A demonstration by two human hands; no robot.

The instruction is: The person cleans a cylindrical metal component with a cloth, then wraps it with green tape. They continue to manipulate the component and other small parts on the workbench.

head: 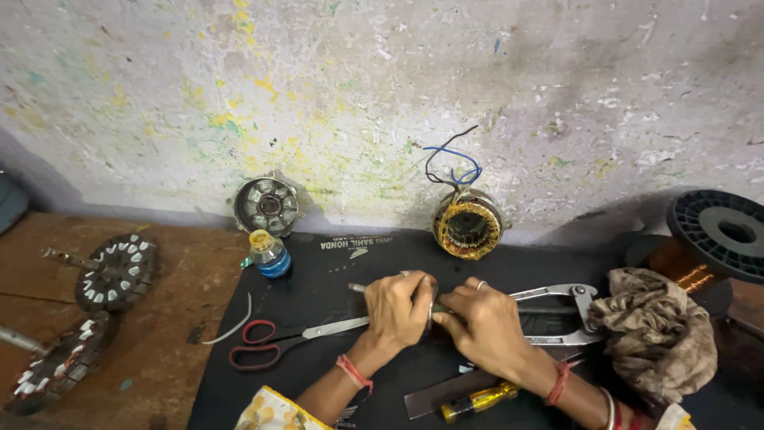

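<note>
The left hand [404,305] and right hand [485,325] are pressed close together over the middle of a black mat [318,374], both curled shut around a small metal rod [357,288] whose end pokes out to the left of the left fist; what else sits between the fingers I cannot tell. Just behind the right hand lie big metal pliers [557,314], handles spread. Red-handled scissors [278,341] rest on the mat to the left of the left wrist, blades pointing toward the hands. Below the right forearm are a flat metal strip [434,396] and a yellow-handled screwdriver [477,400]. A crumpled brown rag [656,330] is heaped to the right, with a black spool [720,232] of copper wire beyond it. A small blue bottle [268,253] with a yellow cap stands at the mat's far left corner. Against the wall lean a grey motor housing [267,205] and a copper-wound motor core [468,224] with blue and black wires. Two toothed motor cores [115,272] lie on the wooden tabletop [183,318] far left.
</note>
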